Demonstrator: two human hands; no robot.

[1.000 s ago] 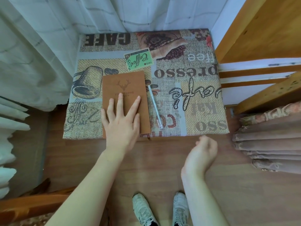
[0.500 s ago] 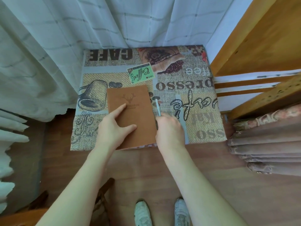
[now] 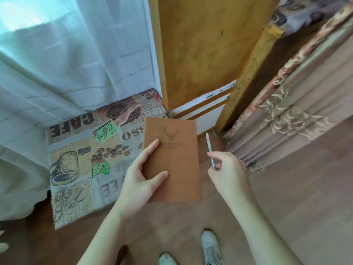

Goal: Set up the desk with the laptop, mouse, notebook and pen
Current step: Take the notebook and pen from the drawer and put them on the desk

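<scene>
A brown notebook [image 3: 177, 150] with a deer-head emblem is held up in the air by my left hand [image 3: 141, 178], which grips its left edge with the thumb on the cover. My right hand [image 3: 227, 173] pinches a slim white pen [image 3: 209, 148] that points up and away, just right of the notebook. Both are lifted off the low table with the coffee-print cloth [image 3: 80, 163]. No laptop or mouse shows in this view.
A white curtain [image 3: 66, 64] hangs behind the low table. A wooden panel [image 3: 200, 44] and post [image 3: 246, 79] stand ahead, with a patterned drape [image 3: 296, 104] at right. My shoes [image 3: 210, 247] stand on the wooden floor below.
Both hands have lifted the notebook and the pen off the cloth-covered table. The view has swung to the right, toward the wooden panel and the drape.
</scene>
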